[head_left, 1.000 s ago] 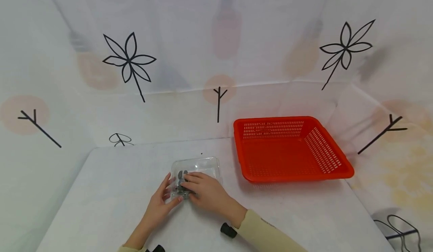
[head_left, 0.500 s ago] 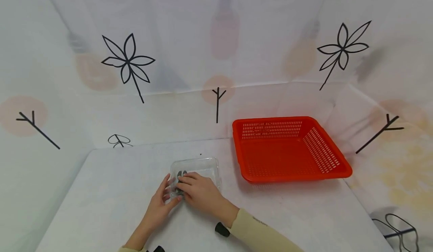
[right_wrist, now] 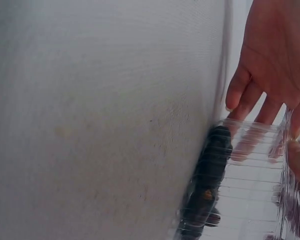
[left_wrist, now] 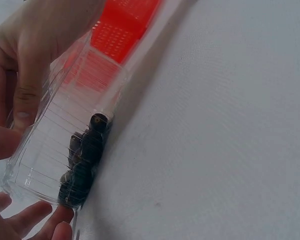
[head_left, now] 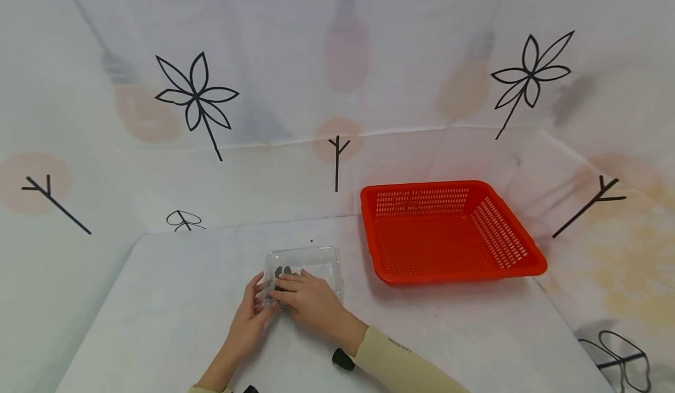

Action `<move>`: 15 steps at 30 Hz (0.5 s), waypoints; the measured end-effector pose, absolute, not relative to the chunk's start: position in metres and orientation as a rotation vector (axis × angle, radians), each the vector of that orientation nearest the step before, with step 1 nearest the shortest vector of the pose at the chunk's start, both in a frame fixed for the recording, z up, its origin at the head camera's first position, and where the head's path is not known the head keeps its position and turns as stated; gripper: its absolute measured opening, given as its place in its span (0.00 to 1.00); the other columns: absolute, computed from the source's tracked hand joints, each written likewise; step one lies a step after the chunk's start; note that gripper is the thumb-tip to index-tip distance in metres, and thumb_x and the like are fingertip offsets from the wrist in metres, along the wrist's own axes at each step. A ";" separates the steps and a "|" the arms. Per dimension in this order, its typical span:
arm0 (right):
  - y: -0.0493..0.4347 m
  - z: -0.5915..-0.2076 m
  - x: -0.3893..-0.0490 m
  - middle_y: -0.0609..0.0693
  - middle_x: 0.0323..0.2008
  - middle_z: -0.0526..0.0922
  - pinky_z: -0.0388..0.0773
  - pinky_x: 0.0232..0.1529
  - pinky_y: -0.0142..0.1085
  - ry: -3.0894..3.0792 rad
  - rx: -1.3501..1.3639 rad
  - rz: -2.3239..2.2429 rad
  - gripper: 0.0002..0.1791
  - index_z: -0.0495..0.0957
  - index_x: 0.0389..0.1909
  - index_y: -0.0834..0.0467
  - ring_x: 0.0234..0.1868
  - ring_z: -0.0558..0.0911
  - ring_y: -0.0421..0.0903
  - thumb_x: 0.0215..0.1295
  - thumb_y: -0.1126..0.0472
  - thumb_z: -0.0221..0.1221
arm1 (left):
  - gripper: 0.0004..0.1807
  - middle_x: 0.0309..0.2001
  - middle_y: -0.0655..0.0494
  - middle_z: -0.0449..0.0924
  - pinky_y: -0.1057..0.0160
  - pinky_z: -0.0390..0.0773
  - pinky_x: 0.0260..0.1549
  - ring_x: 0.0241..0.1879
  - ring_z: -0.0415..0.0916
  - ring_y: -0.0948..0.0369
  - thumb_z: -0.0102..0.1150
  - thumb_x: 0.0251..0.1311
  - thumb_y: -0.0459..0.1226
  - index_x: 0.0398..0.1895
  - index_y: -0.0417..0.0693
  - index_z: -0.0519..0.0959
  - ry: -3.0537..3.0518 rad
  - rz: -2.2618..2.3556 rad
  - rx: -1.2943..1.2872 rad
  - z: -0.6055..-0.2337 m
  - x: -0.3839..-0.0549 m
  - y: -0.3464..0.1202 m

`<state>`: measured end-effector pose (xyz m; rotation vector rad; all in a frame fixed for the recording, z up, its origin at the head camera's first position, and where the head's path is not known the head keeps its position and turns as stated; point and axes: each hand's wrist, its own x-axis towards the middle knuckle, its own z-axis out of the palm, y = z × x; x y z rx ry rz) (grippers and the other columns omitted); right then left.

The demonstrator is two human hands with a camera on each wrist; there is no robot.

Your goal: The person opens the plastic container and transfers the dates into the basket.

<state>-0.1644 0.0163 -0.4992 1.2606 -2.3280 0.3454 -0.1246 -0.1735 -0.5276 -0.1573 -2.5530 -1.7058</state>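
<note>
On the white table stands a clear plastic box (head_left: 321,258) with dark, rounded pieces (left_wrist: 85,160) in it. They look like shells or stones; their exact kind is hard to tell. My left hand (head_left: 248,317) grips the box at its near left corner, fingers spread along the outside of the wall and thumb at the rim. My right hand (head_left: 313,305) reaches over the near side of the box. Its fairly straight fingers lie over the dark pieces inside. The right fingertips are partly hidden, so whether a piece is between them is unclear.
A red perforated basket (head_left: 448,235) stands at the back right of the table (head_left: 422,334), apart from the box. Patterned white cloth (head_left: 263,182) hangs behind and at both sides. Black wrist camera parts (head_left: 344,359) show by the right sleeve.
My right hand has moved a little to the left inside the box, covering more of the dark pieces. The left hand stays at the box's corner. The head view has shifted slightly.
</note>
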 end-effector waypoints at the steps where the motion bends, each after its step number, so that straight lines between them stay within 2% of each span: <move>1: 0.016 -0.500 -0.164 0.44 0.55 0.83 0.76 0.56 0.47 -2.327 1.256 0.335 0.19 0.86 0.52 0.46 0.59 0.79 0.40 0.59 0.60 0.69 | 0.39 0.66 0.36 0.67 0.63 0.75 0.49 0.59 0.73 0.46 0.62 0.64 0.32 0.75 0.46 0.55 -2.546 -1.711 -0.150 -0.528 -0.124 -0.173; 9: 0.014 -0.504 -0.165 0.41 0.51 0.85 0.79 0.51 0.41 -2.299 1.188 0.328 0.19 0.87 0.48 0.44 0.52 0.82 0.36 0.56 0.64 0.68 | 0.33 0.67 0.33 0.65 0.67 0.74 0.48 0.57 0.70 0.47 0.55 0.66 0.29 0.71 0.40 0.53 -2.461 -1.850 -0.092 -0.529 -0.123 -0.166; 15: 0.015 -0.486 -0.172 0.42 0.44 0.87 0.80 0.42 0.29 -2.265 1.020 0.759 0.12 0.87 0.47 0.51 0.43 0.85 0.36 0.64 0.65 0.64 | 0.25 0.62 0.33 0.68 0.68 0.72 0.44 0.51 0.76 0.53 0.48 0.70 0.27 0.66 0.38 0.53 -2.412 -1.907 -0.008 -0.534 -0.122 -0.168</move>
